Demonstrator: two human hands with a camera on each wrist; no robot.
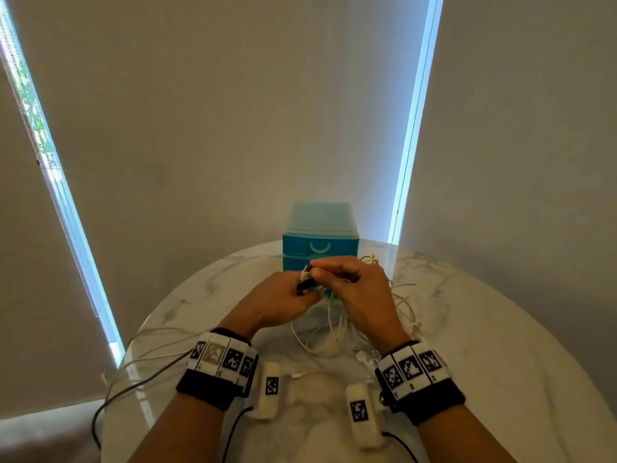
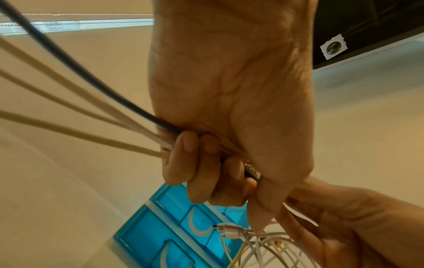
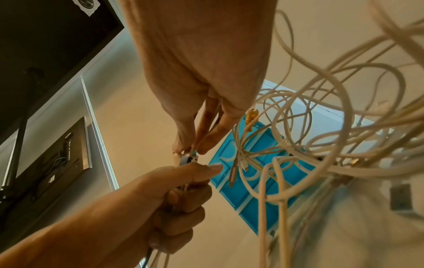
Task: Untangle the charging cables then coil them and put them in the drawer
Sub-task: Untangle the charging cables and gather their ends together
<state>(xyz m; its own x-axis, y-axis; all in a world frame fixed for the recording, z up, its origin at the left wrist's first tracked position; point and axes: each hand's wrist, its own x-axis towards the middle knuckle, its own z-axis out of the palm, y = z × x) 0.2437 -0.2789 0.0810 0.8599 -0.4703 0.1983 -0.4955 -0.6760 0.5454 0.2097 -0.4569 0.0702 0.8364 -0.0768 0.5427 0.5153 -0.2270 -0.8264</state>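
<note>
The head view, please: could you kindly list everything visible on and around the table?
Drawer unit: one, blue, far edge of table, drawers closed.
Cables: several, white or cream, tangled heap under and right of the hands; count unclear.
Bundle: three cream strands and one black, trailing left off the table from the left grip.
Plugs: a few, white and grey, pinched between both hands.
Table: one, round, white marble.
Blinds: pale, behind the table, daylight at the gaps.
Wrist bands: two, black with white tag blocks.
Left hand: grips the bundle.
Right hand: pinches a plug end.
</note>
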